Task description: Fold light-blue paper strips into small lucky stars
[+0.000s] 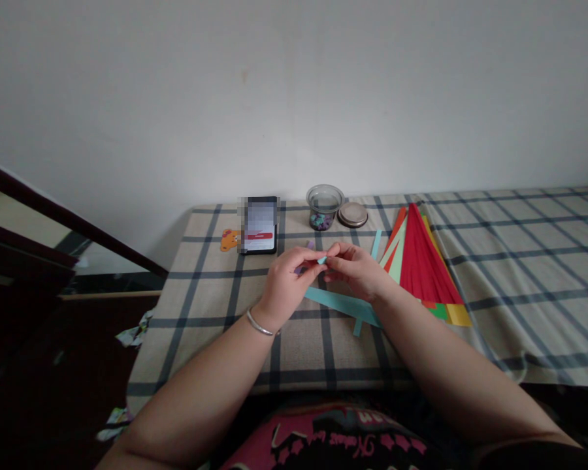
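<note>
Between the fingertips of both hands is a small piece of light-blue paper (322, 260), partly hidden by the fingers. My left hand (291, 275), with a silver bangle at its wrist, pinches it from the left. From the right, my right hand (355, 269) pinches it too. Below the hands, light-blue paper strips (340, 303) lie on the checked cloth, one running under my right wrist. A bit of purple paper (310, 245) shows behind my left hand. Right of my right hand, red paper strips (424, 261) lie fanned out among orange, green and yellow ones.
A clear plastic cup (325, 202) with small coloured pieces stands at the back, beside a round lid (353, 214). At back left a phone (261, 225) stands propped by an orange bear-shaped piece (229, 239). The checked tablecloth (200, 326) has its left edge near a dark railing (78, 212).
</note>
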Motion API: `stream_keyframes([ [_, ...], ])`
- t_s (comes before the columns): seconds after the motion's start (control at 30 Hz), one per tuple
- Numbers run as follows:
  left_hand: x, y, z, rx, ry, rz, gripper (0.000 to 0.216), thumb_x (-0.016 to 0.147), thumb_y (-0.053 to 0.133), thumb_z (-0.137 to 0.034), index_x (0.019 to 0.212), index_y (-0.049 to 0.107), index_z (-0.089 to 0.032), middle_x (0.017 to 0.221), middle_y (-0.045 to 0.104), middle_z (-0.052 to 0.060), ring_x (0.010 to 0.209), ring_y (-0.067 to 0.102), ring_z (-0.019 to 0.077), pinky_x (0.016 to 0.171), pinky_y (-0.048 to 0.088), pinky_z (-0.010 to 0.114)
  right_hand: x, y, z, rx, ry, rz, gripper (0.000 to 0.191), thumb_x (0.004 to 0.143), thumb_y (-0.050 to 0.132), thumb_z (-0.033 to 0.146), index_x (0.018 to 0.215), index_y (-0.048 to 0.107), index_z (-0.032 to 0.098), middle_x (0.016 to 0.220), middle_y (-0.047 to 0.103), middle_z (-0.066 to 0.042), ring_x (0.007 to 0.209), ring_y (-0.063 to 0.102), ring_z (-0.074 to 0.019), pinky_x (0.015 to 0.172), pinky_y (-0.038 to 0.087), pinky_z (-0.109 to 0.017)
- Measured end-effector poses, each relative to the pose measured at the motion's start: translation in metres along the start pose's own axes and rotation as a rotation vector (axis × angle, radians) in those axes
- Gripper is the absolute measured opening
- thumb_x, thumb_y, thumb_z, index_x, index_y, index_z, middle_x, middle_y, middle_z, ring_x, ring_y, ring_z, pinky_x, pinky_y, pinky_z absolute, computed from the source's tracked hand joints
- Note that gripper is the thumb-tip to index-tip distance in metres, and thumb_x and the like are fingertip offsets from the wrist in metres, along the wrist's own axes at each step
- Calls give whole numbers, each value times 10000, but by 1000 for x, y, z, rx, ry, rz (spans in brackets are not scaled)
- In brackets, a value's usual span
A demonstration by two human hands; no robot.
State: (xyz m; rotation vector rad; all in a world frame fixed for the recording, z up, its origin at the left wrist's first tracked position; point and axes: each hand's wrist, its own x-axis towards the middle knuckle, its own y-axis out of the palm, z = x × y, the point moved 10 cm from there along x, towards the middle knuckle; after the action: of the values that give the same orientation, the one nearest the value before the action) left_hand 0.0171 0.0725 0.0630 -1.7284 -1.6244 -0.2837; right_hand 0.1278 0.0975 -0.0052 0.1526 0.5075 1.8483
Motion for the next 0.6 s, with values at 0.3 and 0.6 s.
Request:
stream_keyframes([
  [0.3,2,-3,-16,121,131,-5,138,787,687,-110,908,684,-178,834,705,38,786,659,145,738,553,281,0,-4,16,-171,-156,-77,339,566,842,409,659,617,174,636,643,31,577,580,-79,580,494,-217],
  [0.6,2,-4,-23,178,169,-12,165,779,666,-62,907,669,-167,829,703,42,789,656,153,729,558,290,-9,-3,31,-262,-293,-153,277,628,793,343,710,570,200,692,599,34,632,584,-100,617,510,-251],
])
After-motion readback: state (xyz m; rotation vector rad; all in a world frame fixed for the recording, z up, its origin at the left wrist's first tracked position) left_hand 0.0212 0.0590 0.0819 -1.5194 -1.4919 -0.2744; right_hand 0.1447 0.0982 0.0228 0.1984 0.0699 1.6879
